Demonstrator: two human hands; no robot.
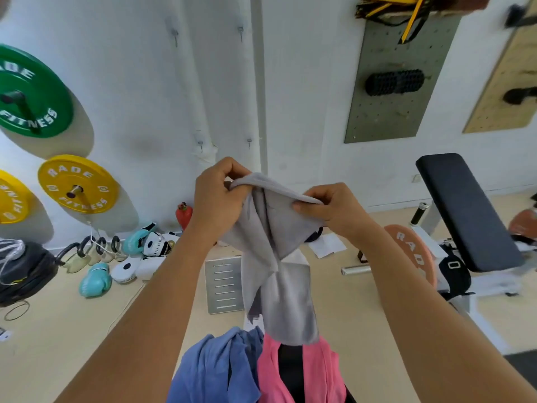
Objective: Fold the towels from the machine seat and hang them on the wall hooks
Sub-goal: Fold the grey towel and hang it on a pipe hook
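White gym wall fills the background, with small wall hooks [200, 142] set just above my raised hands. I take the grey towel [273, 248] as my landmark. My left hand [216, 199] is closed at its upper left corner, with the fingers [232, 167] curled over and the cloth edge pinched between thumb and fingertips. My right hand [331, 207] is closed at the upper right corner, where the towel's top edge runs into the pinch of thumb and forefinger. Between the two hands the edge is stretched fairly taut, and the rest of the cloth hangs down below the fingers, twisted and bunched. Directly beneath its lower end lie a blue towel [220, 370] and a pink towel [313, 373], crumpled side by side on a dark machine seat [290, 370]. Right of the grey towel stands a black padded bench [465, 210]. Left of it, a green weight plate [32, 94] and a yellow weight plate [78, 184] hang on the wall, and teal boxing gloves [96, 280] lie on the floor.
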